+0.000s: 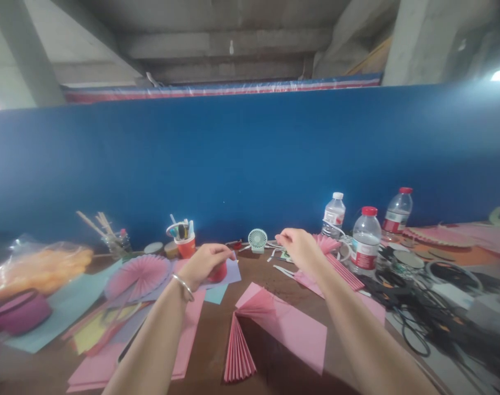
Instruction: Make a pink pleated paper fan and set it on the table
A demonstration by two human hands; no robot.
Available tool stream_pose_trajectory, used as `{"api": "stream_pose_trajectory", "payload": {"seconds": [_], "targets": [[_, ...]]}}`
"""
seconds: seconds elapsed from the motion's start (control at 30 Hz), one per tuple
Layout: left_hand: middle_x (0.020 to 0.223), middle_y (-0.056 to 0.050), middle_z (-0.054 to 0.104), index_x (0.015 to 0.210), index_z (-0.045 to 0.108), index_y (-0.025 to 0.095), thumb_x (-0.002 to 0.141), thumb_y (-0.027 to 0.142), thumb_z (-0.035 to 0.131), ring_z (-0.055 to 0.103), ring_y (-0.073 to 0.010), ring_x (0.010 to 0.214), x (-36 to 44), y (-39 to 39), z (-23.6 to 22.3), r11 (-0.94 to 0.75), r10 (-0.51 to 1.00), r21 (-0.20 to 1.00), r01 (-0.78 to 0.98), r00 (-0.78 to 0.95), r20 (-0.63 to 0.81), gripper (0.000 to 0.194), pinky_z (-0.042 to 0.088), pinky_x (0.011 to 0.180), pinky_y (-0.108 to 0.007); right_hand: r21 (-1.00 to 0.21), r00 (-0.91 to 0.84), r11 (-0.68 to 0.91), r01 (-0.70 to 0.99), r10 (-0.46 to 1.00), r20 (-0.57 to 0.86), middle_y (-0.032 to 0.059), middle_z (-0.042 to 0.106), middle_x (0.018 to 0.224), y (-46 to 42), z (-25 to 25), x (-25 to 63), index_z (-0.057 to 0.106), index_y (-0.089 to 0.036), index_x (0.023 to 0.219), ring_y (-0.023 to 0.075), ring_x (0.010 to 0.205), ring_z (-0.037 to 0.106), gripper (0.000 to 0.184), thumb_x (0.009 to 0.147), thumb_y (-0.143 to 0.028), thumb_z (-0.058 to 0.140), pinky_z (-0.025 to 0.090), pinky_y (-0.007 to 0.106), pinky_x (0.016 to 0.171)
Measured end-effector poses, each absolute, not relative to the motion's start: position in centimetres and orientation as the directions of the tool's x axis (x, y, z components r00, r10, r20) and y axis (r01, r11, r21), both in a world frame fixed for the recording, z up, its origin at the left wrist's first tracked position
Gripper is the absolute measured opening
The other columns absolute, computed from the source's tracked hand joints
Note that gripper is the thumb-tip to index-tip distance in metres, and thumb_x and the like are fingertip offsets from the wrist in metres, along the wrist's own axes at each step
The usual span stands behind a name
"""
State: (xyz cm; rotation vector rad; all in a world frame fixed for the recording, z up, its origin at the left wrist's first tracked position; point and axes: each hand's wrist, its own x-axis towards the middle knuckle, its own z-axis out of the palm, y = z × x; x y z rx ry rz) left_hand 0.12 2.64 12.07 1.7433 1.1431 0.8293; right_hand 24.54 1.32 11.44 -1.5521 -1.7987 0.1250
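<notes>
My left hand (204,263), with a silver bangle at the wrist, is closed with its fingertips together at a round red object (219,272). Its fingers partly hide that object, and what they pinch does not show. Raised at the right, my right hand (297,245) has thumb and fingers pressed together; anything in them is too small to make out. Between and below the hands lies a pleated pink paper fan (240,351), bent at its middle, partly on a flat pink sheet (301,332). Another pleated pink paper (344,270) lies beyond my right forearm.
A small fan (257,240) stands at the back, with a red cup of tools (186,247) to its left. At right are several bottles (365,241) and tangled black cables (414,323). A pink paper rosette (138,277) and coloured sheets lie left. A blue partition (233,153) rises behind.
</notes>
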Motion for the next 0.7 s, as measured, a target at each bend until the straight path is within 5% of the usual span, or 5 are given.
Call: {"api": "stream_pose_trajectory", "payload": {"seconds": [0.13,0.23,0.33,0.5,0.7], "targets": [[0.042,0.007,0.03,0.067,0.06,0.015,0.072,0.036,0.048,0.021,-0.0057,0.037,-0.3,2.9,12.1,-0.274,0.949,0.854,0.443,0.271,0.163,0.024,0.013,0.038,-0.02,-0.444,0.032,0.181,0.878,0.902,0.43,0.0024,0.056,0.057,1.8,11.0,25.3,0.055,-0.02,0.063,0.0153,0.053,0.048,0.029,0.082,-0.034,0.04,0.029,0.026,0.053],[0.044,0.005,0.038,0.069,0.062,0.015,0.074,0.033,0.045,0.028,-0.007,0.039,0.5,2.8,11.9,-0.35,0.927,0.771,0.532,0.315,0.204,0.025,0.02,0.039,-0.02,-0.391,-0.053,0.303,0.869,0.844,0.534,0.01,0.062,0.08,1.5,10.1,23.2,0.058,-0.017,0.077,0.0221,0.08,0.053,0.02,0.082,-0.026,0.041,0.034,0.032,0.071],[0.057,0.001,0.054,0.068,0.062,0.014,0.072,0.03,0.045,0.042,-0.0099,0.049,1.4,2.6,11.8,-0.444,0.881,0.678,0.585,0.423,0.212,0.024,0.031,0.047,-0.021,-0.581,-0.089,0.502,0.64,0.8,0.593,0.0119,0.051,0.113,0.8,9.0,19.5,0.047,-0.017,0.109,0.0224,0.107,0.043,0.029,0.084,-0.028,0.038,0.031,0.035,0.088],[0.058,0.002,0.055,0.061,0.056,0.014,0.068,0.02,0.04,0.045,-0.0112,0.054,2.1,2.4,11.5,-0.52,0.836,0.576,0.631,0.515,0.19,0.019,0.034,0.053,-0.021,-0.964,-0.238,0.245,0.108,0.947,0.214,0.0022,0.054,0.08,0.2,7.3,15.1,0.04,-0.018,0.109,0.0092,0.052,0.049,0.034,0.085,-0.041,0.032,0.039,0.022,0.048],[0.051,0.004,0.046,0.061,0.056,0.015,0.069,0.025,0.04,0.04,-0.0099,0.047,1.4,2.9,11.1,-0.46,0.869,0.571,0.68,0.477,0.133,0.021,0.029,0.046,-0.02,-0.954,-0.164,0.198,0.226,0.973,0.163,-0.0048,0.041,0.053,1.2,6.9,16.0,0.059,-0.014,0.074,0.0053,0.044,0.031,0.026,0.076,-0.037,0.048,0.022,0.017,0.041]]}}
